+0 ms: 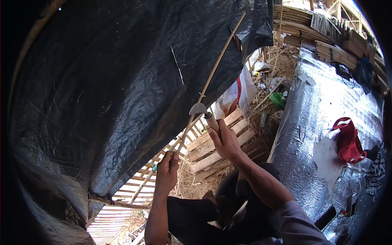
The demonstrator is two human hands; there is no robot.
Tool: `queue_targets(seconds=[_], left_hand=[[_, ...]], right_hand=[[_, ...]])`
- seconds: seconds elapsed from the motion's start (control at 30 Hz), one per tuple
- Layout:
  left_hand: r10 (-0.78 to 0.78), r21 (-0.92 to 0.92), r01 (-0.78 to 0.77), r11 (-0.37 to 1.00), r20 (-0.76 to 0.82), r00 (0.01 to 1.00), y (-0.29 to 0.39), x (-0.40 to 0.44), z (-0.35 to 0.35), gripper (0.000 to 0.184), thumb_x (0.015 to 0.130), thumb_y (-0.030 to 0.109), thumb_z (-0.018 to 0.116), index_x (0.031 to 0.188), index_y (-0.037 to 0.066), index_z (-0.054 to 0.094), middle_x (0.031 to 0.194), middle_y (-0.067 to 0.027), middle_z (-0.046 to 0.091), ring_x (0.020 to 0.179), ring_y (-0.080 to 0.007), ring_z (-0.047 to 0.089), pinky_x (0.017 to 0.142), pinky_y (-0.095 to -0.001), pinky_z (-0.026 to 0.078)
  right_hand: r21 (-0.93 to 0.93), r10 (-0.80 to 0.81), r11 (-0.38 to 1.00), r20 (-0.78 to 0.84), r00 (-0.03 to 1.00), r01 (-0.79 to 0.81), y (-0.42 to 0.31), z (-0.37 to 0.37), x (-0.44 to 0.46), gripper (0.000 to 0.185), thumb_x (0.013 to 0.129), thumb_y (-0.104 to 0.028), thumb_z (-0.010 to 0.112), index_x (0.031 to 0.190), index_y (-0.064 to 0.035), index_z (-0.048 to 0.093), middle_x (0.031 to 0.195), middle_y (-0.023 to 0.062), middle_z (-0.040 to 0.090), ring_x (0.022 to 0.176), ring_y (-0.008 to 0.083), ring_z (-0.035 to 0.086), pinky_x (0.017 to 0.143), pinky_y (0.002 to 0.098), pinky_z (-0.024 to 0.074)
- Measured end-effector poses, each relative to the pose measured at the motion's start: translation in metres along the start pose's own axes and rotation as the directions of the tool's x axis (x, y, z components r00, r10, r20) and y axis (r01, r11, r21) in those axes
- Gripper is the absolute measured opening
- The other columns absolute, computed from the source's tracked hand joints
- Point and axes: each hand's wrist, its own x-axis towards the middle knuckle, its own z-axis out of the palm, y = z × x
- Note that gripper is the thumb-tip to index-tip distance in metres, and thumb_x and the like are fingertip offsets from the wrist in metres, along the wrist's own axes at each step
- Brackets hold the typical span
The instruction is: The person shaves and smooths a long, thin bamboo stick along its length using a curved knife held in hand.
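My left hand is closed around the lower end of a long thin wooden stick, which slants up and to the right across the black sheet. In my right hand is the wooden handle of a small sickle. Its short curved metal blade lies across the stick above my left hand, apparently against it. I cannot tell whether the edge has cut in.
A wooden slatted crate stands on straw beyond my hands. To the right, a silver foil surface bears a red bag and a dark phone-like object. Stacked flat strips lie at the back. Slatted bamboo is at lower left.
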Motion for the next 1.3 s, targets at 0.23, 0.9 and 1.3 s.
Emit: queue_targets(seconds=[0.23, 0.9, 1.3], left_hand=[[-0.102, 0.057, 0.096, 0.994, 0.115, 0.988, -0.004, -0.01, -0.007, 0.019, 0.103, 0.02, 0.054, 0.093, 0.003, 0.053, 0.065, -0.0025, 0.046, 0.061, -0.0098, 0.038, 0.057, -0.0278, 0.037], [-0.061, 0.023, 0.064, 0.998, -0.092, 0.994, -0.026, -0.04, -0.044, 0.017, 0.102, 0.017, 0.055, 0.095, 0.002, 0.054, 0.061, -0.0035, 0.041, 0.059, -0.0091, 0.035, 0.054, -0.0262, 0.034], [-0.08, 0.021, 0.084, 0.996, -0.143, 0.986, -0.043, -0.062, -0.071, 0.016, 0.102, 0.015, 0.054, 0.096, 0.001, 0.055, 0.063, -0.0047, 0.045, 0.059, -0.0081, 0.038, 0.053, -0.0267, 0.035]], right_hand=[[0.02, 0.028, 0.999, -0.144, 0.989, -0.026, 0.003, -0.01, 0.017, 0.027, 0.098, -0.027, 0.057, 0.096, -0.0048, 0.042, 0.062, 0.0226, 0.056, 0.06, 0.0455, 0.06, 0.051, 0.0489, 0.0414], [-0.139, -0.035, 0.989, 0.132, 0.991, 0.053, -0.015, 0.023, 0.006, 0.03, 0.097, -0.028, 0.059, 0.091, -0.0032, 0.043, 0.062, 0.0221, 0.058, 0.059, 0.0449, 0.06, 0.051, 0.0495, 0.0434], [0.172, 0.155, 0.968, 0.159, 0.975, -0.182, -0.007, 0.051, 0.005, 0.026, 0.098, -0.021, 0.057, 0.108, -0.0009, 0.044, 0.06, 0.0064, 0.048, 0.052, 0.0157, 0.046, 0.049, 0.0364, 0.037]])
